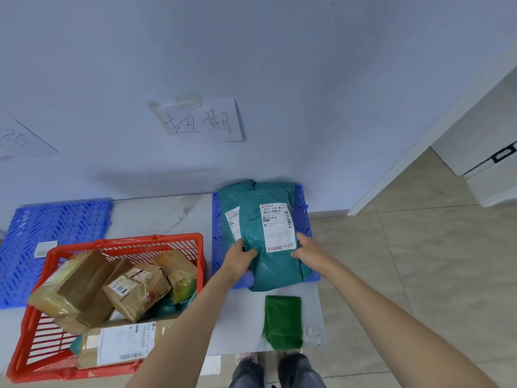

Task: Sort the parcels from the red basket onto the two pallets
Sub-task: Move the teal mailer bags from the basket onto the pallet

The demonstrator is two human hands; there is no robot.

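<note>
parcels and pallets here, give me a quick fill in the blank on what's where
1. Both hands, left and right, hold a teal ____ over the right pallet.
2. The cardboard boxes lie in the ____ basket.
3. The left pallet bears ____ parcels.
4. The folded cloth near the person's feet is ____.

Missing words: mailer bag; red; no; green

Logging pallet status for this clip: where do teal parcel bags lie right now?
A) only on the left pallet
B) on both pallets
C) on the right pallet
C: the teal bags lie on the right pallet, both hands on the top one; the left pallet shows none.
</note>
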